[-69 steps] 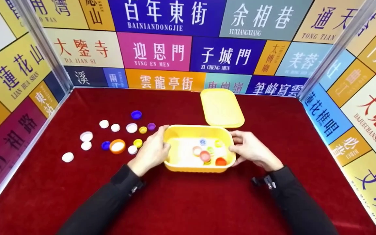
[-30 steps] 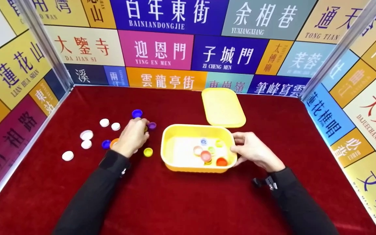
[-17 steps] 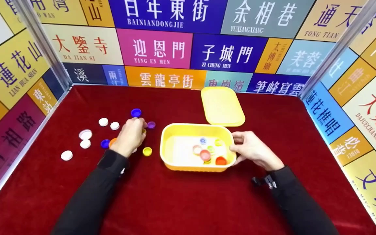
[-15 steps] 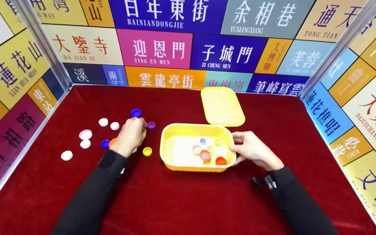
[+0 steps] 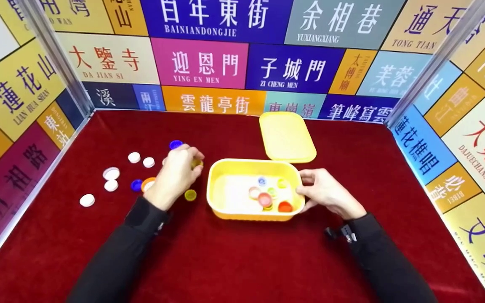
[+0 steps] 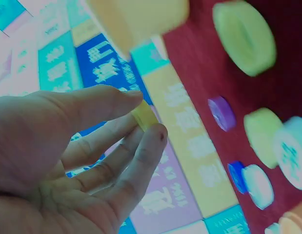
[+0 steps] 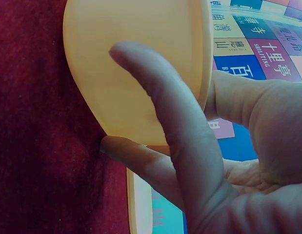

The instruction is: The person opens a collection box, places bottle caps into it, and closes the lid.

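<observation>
In the head view my left hand (image 5: pixel 175 172) is just above the red cloth, left of the yellow plastic box (image 5: pixel 242 217). Its thumb and index finger pinch a small yellow bottle cap (image 6: pixel 146 115), clearest in the left wrist view. My right hand (image 5: pixel 329 193) grips the box's right end at the rim. Inside the box lie several caps, among them a red cap (image 5: pixel 285 207), a pink cap (image 5: pixel 265 200) and a blue cap (image 5: pixel 262 181). Another yellow cap (image 5: pixel 190 195) lies between the left hand and the box. The left hand hides some caps beneath it.
Left of the hand are scattered white caps (image 5: pixel 87 200), a blue cap (image 5: pixel 137 185) and an orange cap (image 5: pixel 145 184); a darker blue cap (image 5: pixel 175 144) is behind it. The box's yellow lid (image 5: pixel 288 136) lies behind the box. Printed panels (image 5: pixel 200 63) wall the table.
My left hand let go of the box's left end, reached to the caps and took a yellow one. It has since moved slightly right with it. The right hand stays on the box.
</observation>
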`<control>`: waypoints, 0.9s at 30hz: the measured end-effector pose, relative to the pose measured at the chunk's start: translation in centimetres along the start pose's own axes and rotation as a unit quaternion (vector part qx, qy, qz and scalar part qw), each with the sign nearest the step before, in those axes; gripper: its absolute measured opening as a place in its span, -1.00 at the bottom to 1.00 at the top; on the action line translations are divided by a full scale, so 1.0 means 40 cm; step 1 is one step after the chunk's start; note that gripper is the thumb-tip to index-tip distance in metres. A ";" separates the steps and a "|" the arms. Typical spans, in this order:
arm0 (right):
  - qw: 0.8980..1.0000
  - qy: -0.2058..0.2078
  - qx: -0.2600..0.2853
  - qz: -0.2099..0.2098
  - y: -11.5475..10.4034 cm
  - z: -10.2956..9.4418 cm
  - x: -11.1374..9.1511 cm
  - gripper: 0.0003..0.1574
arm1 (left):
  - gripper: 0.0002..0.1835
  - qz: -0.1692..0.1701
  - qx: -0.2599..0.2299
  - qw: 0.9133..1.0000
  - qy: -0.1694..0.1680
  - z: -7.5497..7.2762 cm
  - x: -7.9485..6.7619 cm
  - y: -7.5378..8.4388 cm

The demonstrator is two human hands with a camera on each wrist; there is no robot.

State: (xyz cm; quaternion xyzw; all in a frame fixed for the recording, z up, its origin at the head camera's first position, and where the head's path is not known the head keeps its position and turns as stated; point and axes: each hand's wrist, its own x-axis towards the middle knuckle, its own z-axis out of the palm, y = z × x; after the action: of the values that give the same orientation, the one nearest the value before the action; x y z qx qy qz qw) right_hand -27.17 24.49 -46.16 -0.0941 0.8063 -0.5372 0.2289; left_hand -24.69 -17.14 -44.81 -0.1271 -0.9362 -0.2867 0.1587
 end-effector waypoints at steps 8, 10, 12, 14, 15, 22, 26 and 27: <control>1.000 -0.003 0.003 -0.005 0.000 0.000 -0.003 -0.32 | -0.79 0.075 -0.042 0.996 -0.018 0.029 -0.028 0.090; 1.000 -0.003 0.005 -0.005 -0.001 0.000 -0.003 -0.33 | -0.80 0.092 -0.041 0.994 -0.031 0.042 -0.037 0.106; 1.000 -0.004 0.005 -0.006 0.000 0.000 -0.003 -0.32 | -0.80 0.102 -0.041 0.993 -0.050 0.057 -0.045 0.118; 1.000 -0.005 0.005 -0.006 0.001 -0.001 -0.003 -0.32 | -0.80 0.108 -0.040 0.991 -0.067 0.072 -0.054 0.128; 1.000 -0.005 0.004 -0.006 0.002 -0.001 -0.003 -0.32 | -0.80 0.109 -0.038 0.991 -0.074 0.079 -0.058 0.132; 1.000 -0.007 0.000 -0.009 0.004 -0.001 -0.002 -0.34 | -0.82 0.115 -0.033 0.988 -0.092 0.104 -0.079 0.146; 1.000 -0.003 -0.001 -0.006 0.003 0.000 -0.001 -0.33 | -0.81 0.118 -0.033 0.988 -0.095 0.109 -0.083 0.146; 1.000 -0.003 -0.001 -0.007 0.003 0.001 -0.002 -0.33 | -0.81 0.119 -0.032 0.988 -0.095 0.110 -0.084 0.147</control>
State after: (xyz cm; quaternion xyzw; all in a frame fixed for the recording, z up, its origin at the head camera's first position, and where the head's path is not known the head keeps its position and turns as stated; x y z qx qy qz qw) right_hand -27.08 24.55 -46.26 -0.1013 0.8053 -0.5380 0.2277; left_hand -20.67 -10.39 -46.59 -0.2692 -0.9155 -0.2825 0.0978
